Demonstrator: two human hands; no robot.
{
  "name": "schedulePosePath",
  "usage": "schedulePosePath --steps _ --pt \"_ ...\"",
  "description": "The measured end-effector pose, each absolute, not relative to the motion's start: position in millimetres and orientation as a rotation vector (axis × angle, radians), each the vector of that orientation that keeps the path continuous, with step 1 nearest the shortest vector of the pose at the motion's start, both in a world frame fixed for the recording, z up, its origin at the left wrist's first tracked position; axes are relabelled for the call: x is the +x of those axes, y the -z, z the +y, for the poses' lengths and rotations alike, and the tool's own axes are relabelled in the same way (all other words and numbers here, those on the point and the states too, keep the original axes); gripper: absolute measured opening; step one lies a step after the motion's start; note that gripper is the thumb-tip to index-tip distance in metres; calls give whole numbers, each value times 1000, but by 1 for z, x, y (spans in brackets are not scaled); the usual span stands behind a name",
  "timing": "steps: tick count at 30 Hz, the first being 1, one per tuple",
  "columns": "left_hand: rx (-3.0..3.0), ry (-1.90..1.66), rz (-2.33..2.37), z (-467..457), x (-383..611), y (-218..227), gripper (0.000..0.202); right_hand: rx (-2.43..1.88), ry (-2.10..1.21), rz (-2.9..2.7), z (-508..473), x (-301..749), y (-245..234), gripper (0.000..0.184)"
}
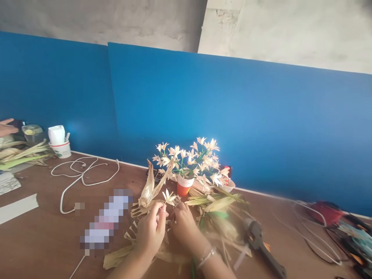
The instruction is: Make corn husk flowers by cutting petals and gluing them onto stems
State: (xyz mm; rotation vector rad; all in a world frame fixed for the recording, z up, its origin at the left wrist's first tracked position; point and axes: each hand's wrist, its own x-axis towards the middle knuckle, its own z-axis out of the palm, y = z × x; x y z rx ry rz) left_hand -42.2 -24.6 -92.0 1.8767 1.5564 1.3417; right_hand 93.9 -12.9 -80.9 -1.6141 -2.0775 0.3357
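Observation:
In the head view my left hand (152, 224) is closed in a pinch at a small pale flower (169, 197), which looks made of dried corn husk. Close beside it, my right hand (184, 223), with a bracelet at the wrist, has its fingers curled together; what they hold is hidden. Just beyond both hands stands a stack of paper cups (185, 186), orange-red on the outside, with many similar flowers (190, 157) on green stems in it. Dried corn husks (148, 190) lie to the left of the cups, and greener husk strips (222, 203) to the right.
A dark glue gun (260, 240) lies right of my hands. Leftward are a blurred-out phone-like object (106, 221), a white cable (83, 174) and a white paper cup (60, 149). Another person's hand (7, 127) shows at far left. A blue panel (232, 116) borders the table's back.

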Motion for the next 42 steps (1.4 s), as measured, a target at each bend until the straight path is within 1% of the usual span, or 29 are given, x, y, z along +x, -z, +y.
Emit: schedulePosePath --steps 4,8,11,14,17,25,34,42 --pt "1822 -1352 1527 -25 -41 88 24 -1585 -423 -2013 -9 103 80 18" --pt "1707 -1300 1500 -26 -39 82 26 -1588 -515 -1913 -8 122 53 16" --pt "1558 -1228 1380 -29 -35 82 28 -1514 -558 -1842 -13 133 32 16" --pt "1396 -1158 1220 -31 -30 82 30 -1411 -515 -1821 -20 135 18 16" --pt "1282 -1114 1162 -32 -24 78 34 -1327 -452 -1866 -23 134 12 17" --pt "1193 -1088 1186 -35 -20 70 40 -1228 -368 -1916 -25 128 13 19" --pt "1269 -1086 1191 -34 -20 81 36 -1209 -230 -1919 -25 124 20 19" --pt "1272 -1081 1179 -38 -21 79 34 -1224 -173 -1955 -25 124 24 19"
